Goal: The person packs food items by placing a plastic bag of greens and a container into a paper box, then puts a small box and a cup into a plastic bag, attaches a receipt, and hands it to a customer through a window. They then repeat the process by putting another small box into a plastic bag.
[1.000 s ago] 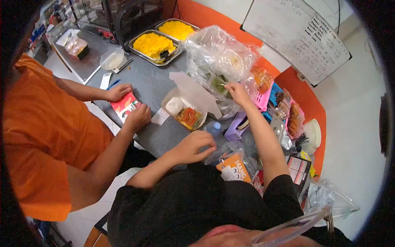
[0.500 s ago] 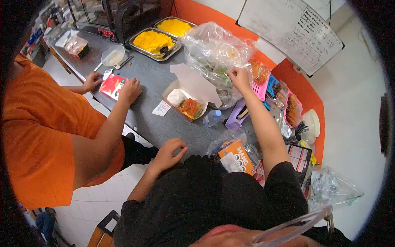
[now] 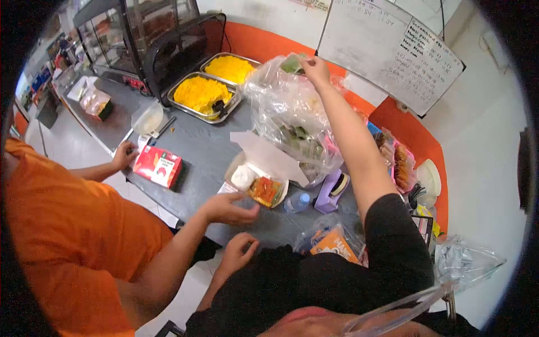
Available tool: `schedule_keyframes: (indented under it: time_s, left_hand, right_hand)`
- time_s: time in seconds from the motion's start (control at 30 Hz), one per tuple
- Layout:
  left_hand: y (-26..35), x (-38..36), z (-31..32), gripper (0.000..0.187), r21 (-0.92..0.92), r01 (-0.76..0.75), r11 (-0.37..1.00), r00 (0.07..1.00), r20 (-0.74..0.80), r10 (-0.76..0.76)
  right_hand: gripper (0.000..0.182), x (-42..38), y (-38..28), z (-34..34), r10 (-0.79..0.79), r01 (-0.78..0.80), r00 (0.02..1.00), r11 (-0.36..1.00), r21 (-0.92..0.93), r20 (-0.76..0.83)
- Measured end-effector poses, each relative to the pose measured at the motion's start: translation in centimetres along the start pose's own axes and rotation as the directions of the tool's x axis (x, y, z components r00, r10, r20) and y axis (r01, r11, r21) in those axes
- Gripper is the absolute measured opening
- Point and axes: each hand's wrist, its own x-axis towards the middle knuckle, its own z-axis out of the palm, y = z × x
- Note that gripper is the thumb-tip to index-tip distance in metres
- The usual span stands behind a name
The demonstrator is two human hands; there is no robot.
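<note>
My right hand [image 3: 314, 68] is raised high over the big clear plastic bag [image 3: 286, 115] and is shut on a small green packet [image 3: 292, 63] at the bag's top. My left hand [image 3: 238, 250] hangs at the near edge of the grey counter [image 3: 202, 140], fingers loosely bent, holding nothing. An open paper food box [image 3: 261, 182] with a white rice ball and orange-red food lies just beyond it. A person in orange reaches a hand [image 3: 227, 209] toward that box; their other hand [image 3: 124, 155] rests by a red carton [image 3: 158, 165].
Two metal trays of yellow food [image 3: 203, 92] stand at the back by a glass display case [image 3: 151, 33]. A small water bottle [image 3: 296, 203], a purple tape dispenser [image 3: 332, 190] and an orange packet [image 3: 336, 242] lie near me. A whiteboard [image 3: 387, 48] hangs on the wall.
My right hand rose from inside the bag to above it, bringing the green packet. The person in orange let go of the red carton with one hand and reached toward the food box.
</note>
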Motion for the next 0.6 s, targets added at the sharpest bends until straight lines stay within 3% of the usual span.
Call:
schedule_keyframes:
  time_s: [0.03, 0.07, 0.13, 0.17, 0.2, 0.23, 0.3, 0.37, 0.4, 0.47, 0.5, 0.57, 0.6]
  left_hand:
    - [0.0, 0.3, 0.0, 0.008, -0.03, -0.003, 1.0, 1.0, -0.017, 0.002]
    - [-0.4, 0.4, 0.2, 0.008, -0.029, -0.004, 1.0, 1.0, -0.013, 0.003]
    - [-1.3, 0.2, 0.5, 0.008, -0.093, 0.044, 0.995, 0.999, 0.019, -0.042]
    - [-1.7, 0.0, 0.8, 0.008, -0.088, 0.078, 0.993, 0.995, 0.064, -0.072]
    - [-2.0, -0.2, 1.1, 0.008, -0.085, 0.111, 0.99, 0.989, 0.107, -0.102]
    - [-2.5, -0.5, 1.4, 0.008, -0.105, 0.161, 0.981, 0.975, 0.172, -0.142]
    - [-2.7, -0.8, 2.0, 0.009, -0.129, 0.213, 0.969, 0.954, 0.243, -0.177]
    - [-2.6, -0.6, 2.2, 0.01, -0.058, 0.345, 0.937, 0.899, 0.307, -0.312]
    - [-3.2, -0.6, 2.4, 0.01, -0.05, 0.344, 0.938, 0.892, 0.328, -0.31]
    - [-4.9, -0.5, 3.4, 0.011, -0.12, 0.17, 0.978, 0.946, 0.299, -0.127]
    - [-3.1, 0.7, 2.8, 0.01, -0.05, 0.112, 0.992, 0.955, 0.28, -0.094]
    - [-2.0, 2.0, 3.0, 0.009, -0.107, 0.16, 0.981, 0.946, 0.3, -0.121]
    - [-0.9, 2.6, 3.3, 0.009, -0.108, 0.167, 0.98, 0.929, 0.35, -0.12]
  right_hand:
    - [0.032, 0.8, 0.1, 1.3, 0.08, -0.092, 0.995, 0.956, 0.277, 0.053]
    - [0.036, 1.0, 0.0, 2.3, 0.143, -0.19, 0.981, 0.829, 0.526, 0.129]
    - [0.039, 0.7, 0.7, 2.5, 0.205, -0.274, 0.957, 0.869, 0.411, 0.205]
    - [0.037, 0.5, 1.5, 2.6, -0.097, 0.064, 0.982, 0.977, 0.202, 0.161]
    - [0.035, 0.5, 2.5, 2.8, -0.394, 0.405, 0.899, 0.914, -0.022, 0.192]
    - [0.029, -2.5, -0.1, 0.7, -0.24, 0.258, 0.9, 0.966, -0.001, 0.364]
    - [0.022, -4.8, 0.7, -0.2, -0.15, 0.025, 0.649, 0.984, 0.176, 0.746]
    - [0.018, -9.0, 0.6, -2.8, -0.148, 0.045, 0.584, 0.988, 0.15, 0.798]
    - [0.018, -11.2, 0.4, -4.4, -0.181, 0.053, 0.57, 0.982, 0.184, 0.801]
    - [0.019, -15.7, -0.1, -8.4, -0.23, 0.072, 0.559, 0.971, 0.23, 0.796]
    - [0.02, -18.2, -0.6, -10.9, -0.242, 0.078, 0.56, 0.968, 0.24, 0.792]
    - [0.03, -22.9, -1.7, -16.2, -0.279, 0.213, 0.53, 0.958, 0.193, 0.801]
    - [0.03, -25.6, -1.9, -18.8, -0.24, 0.175, 0.559, 0.97, 0.17, 0.794]
